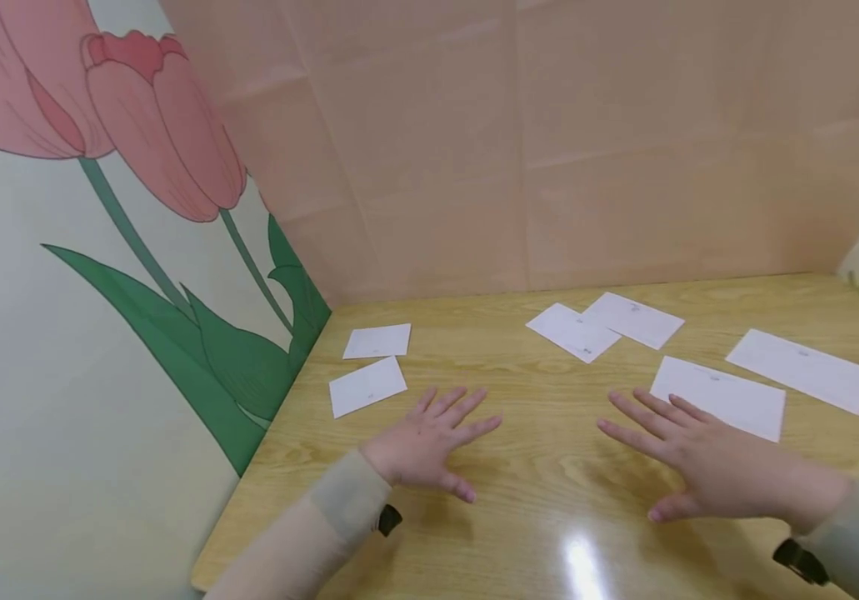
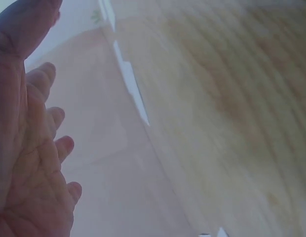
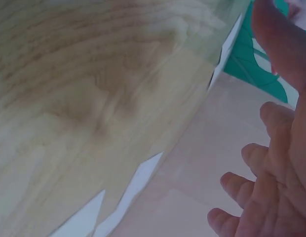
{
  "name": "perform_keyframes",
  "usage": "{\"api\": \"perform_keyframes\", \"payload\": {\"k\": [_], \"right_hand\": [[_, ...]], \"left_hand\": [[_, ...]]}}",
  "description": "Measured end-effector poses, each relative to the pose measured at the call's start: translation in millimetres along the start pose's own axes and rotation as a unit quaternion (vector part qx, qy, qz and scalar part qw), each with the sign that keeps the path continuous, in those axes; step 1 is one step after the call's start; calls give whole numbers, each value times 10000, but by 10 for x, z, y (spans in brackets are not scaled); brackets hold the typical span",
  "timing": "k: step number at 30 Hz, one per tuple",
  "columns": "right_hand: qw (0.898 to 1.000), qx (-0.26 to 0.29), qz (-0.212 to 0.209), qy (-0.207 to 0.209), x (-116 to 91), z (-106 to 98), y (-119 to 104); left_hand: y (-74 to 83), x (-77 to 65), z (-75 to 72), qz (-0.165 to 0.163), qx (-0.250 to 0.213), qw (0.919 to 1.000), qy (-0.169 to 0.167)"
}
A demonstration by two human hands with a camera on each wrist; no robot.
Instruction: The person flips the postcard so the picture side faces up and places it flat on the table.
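My left hand [image 1: 432,446] is held over the wooden table with palm down and fingers spread, holding nothing. Just beyond it at the left lie two white paper cards [image 1: 367,387], one behind the other. My right hand [image 1: 706,458] hovers over the table too, its fingers spread and nothing in its grasp. Its fingers overlap the near edge of a white rectangular card [image 1: 721,396] in the head view. Both wrist views show an open palm, the left hand [image 2: 32,143] and the right hand [image 3: 276,168], raised off the tabletop.
Two more white cards overlap at the back, the left one [image 1: 573,332] meeting the right one [image 1: 633,320]. Another long card [image 1: 804,371] lies at the far right. A pinkish covering [image 1: 549,167] rises behind the table [image 1: 519,533], and a tulip-painted wall [image 1: 24,333] borders the left.
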State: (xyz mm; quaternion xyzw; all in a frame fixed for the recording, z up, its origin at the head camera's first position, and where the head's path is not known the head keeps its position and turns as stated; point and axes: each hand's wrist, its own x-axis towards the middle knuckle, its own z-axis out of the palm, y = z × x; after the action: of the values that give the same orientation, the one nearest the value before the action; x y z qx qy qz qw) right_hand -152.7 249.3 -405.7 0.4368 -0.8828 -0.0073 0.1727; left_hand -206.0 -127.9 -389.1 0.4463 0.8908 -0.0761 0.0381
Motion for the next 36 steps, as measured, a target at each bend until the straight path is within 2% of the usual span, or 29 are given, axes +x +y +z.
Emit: {"api": "perform_keyframes", "payload": {"k": [6, 10, 14, 16, 18, 23, 25, 26, 29, 33, 36], "right_hand": [[9999, 140, 90, 36, 111, 125, -39], [9974, 652, 235, -205, 289, 198, -104], [9910, 1204, 376, -458, 519, 286, -144], [9868, 1420, 502, -602, 660, 336, -156], [9824, 1579, 624, -783, 813, 387, -166], [9754, 1811, 744, -1011, 1183, 521, -211], [9740, 1876, 727, -1042, 1310, 576, -234], [9732, 1891, 741, -1080, 1368, 603, -244], [9707, 1981, 728, -1152, 1526, 660, -276], [9679, 2053, 730, -1256, 1695, 707, -312], [9653, 2055, 814, -1389, 1793, 752, -325]], "left_hand": [[-67, -67, 164, -118, -426, 9990, -61], [-215, -159, 304, -495, -928, 9944, -20], [-428, -251, 467, -964, -1411, 9851, 214], [-551, -293, 542, -1319, -1633, 9773, 295], [-672, -334, 589, -1791, -1842, 9660, 299], [-970, -406, 671, -3096, -2299, 9226, 75], [-1075, -419, 700, -3459, -2359, 9081, -32], [-1123, -424, 712, -3594, -2338, 9034, -91], [-1243, -447, 748, -3919, -2259, 8914, -261], [-1338, -487, 762, -4147, -2256, 8801, -507], [-1359, -503, 780, -4084, -2244, 8812, -793]]}}
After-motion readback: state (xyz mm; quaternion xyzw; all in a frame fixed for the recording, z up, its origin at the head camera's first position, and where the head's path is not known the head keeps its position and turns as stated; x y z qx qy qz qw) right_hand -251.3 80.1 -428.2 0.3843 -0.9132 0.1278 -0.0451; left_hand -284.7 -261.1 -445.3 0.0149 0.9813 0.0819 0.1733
